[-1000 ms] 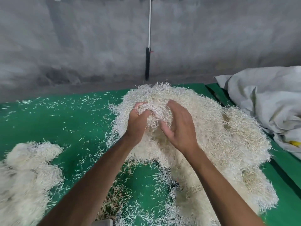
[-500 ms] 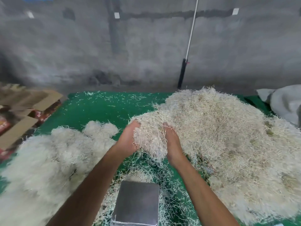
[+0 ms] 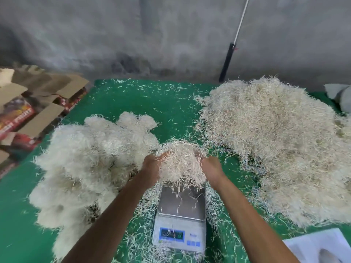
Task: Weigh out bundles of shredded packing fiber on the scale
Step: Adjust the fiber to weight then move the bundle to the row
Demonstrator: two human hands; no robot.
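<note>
Green matting [image 3: 171, 103] covers the bench under a grey concrete wall [image 3: 152, 35]. At left lie flattened cartons [image 3: 28, 103], then a pale, fluffy heap of weighed bundles [image 3: 85, 164]. The left hand [image 3: 152, 168] and right hand [image 3: 211, 168] cup a bundle [image 3: 180, 164] of thin cream strands, fingers curled into it, just above the scale [image 3: 181, 215]. Far right spreads the large loose fiber pile [image 3: 275, 145].
</note>
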